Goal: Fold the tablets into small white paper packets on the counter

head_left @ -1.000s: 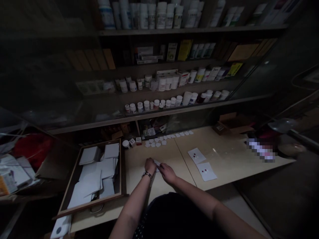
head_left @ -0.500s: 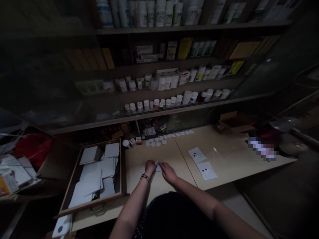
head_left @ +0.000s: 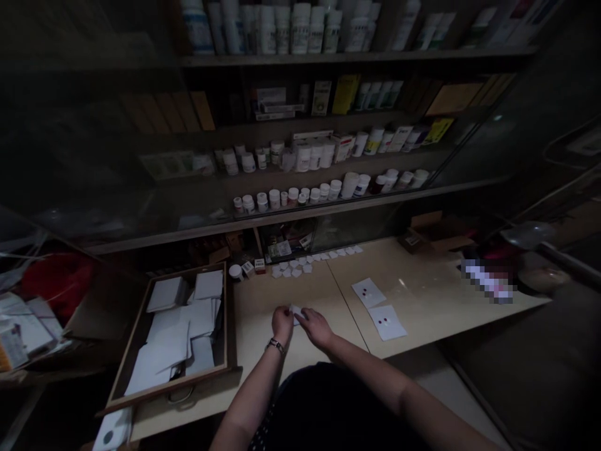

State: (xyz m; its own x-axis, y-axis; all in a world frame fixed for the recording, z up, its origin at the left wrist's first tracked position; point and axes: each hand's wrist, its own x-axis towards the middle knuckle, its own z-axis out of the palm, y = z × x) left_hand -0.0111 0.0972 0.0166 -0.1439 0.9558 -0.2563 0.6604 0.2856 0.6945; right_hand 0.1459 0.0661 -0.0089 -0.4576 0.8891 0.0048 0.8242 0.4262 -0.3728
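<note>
My left hand [head_left: 282,326] is closed on the left edge of a small, partly folded white paper [head_left: 297,317] at the counter. From the right, my right hand [head_left: 315,327] grips the same paper with its fingers bent over it. Fingers cover much of the paper, so any contents are hidden. To the right lie two flat white paper squares [head_left: 393,327], one behind the other, each with red and white pills on it. Several small folded paper packets [head_left: 286,269] sit in rows along the back of the counter.
A wooden drawer tray [head_left: 230,338] with stacks of white paper stands at left. Small boxes [head_left: 260,266] and a white jar [head_left: 235,272] are behind it. Shelves of medicine bottles [head_left: 300,28] rise at the back. An opened cardboard box [head_left: 434,228] is at far right.
Both hands stay at the paper while their fingers shift slightly, and more of the paper shows between them. The whole view has moved a little.
</note>
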